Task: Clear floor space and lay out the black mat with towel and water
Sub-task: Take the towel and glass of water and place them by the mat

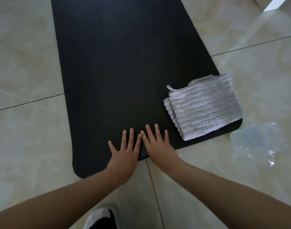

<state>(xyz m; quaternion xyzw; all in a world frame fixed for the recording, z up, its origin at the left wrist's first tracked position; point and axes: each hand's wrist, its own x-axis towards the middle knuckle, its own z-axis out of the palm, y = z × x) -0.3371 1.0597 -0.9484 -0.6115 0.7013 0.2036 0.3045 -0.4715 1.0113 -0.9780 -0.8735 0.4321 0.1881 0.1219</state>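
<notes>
The black mat [118, 66] lies unrolled on the tiled floor, running away from me. A folded white ribbed towel [202, 106] rests on its near right corner, overhanging the right edge a little. My left hand [125, 151] and my right hand [158, 146] press flat, side by side, on the mat's near edge, fingers spread and holding nothing. A clear plastic water bottle [257, 142] lies on the floor just right of the mat's near right corner, blurred and hard to make out.
Glossy beige floor tiles [25, 63] surround the mat on both sides. A white and brown piece of furniture or box [272, 5] stands at the far right corner. My foot in a white and black sock [100, 219] is at the bottom edge.
</notes>
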